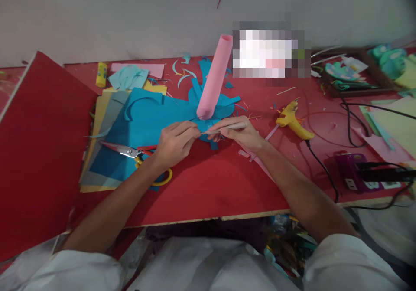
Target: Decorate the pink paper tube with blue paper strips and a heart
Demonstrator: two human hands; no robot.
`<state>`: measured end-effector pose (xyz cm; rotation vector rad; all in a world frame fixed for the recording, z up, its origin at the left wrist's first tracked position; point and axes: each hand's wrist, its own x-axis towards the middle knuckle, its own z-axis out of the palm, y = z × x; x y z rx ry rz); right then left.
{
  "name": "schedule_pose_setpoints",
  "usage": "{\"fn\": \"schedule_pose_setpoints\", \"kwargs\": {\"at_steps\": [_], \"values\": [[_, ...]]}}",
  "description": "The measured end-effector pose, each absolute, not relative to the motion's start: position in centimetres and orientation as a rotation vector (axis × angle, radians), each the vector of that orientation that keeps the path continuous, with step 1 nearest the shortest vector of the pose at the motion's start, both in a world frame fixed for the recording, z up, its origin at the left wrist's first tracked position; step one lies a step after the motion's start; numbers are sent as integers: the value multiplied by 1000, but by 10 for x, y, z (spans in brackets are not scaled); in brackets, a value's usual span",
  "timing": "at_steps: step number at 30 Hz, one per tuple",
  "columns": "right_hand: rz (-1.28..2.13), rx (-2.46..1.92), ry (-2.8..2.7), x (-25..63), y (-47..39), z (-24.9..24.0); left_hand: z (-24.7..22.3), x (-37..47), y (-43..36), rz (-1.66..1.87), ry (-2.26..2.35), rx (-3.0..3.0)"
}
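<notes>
My right hand [245,135] is closed round a pale, pen-shaped tool [239,125], whose tip points left. The fingers of my left hand [177,141] pinch together right at that tip; what lies between them is too small to make out. Just beyond both hands a pink paper tube [215,80] leans upright on blue paper cut-outs [224,102]. Under my left forearm lie scissors [130,151] with red and yellow handles, partly hidden by the arm. They rest on blue paper sheets [156,113].
A yellow glue gun [294,121] with a black cord lies right of my hands. Farther right are a purple box [349,174] and a dark tray [360,91]. A glue stick [101,75] stands back left, near a raised red panel [42,152]. Paper scraps litter the red table [195,191].
</notes>
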<state>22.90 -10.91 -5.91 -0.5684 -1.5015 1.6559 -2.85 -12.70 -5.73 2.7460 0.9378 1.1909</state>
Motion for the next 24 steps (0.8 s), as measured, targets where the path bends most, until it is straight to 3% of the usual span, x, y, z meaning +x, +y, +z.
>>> {"fn": "schedule_pose_setpoints", "kwargs": {"at_steps": [24], "values": [[1672, -566, -1451, 231, -108, -64, -58, -30, -128, 1129, 986, 2742]]}}
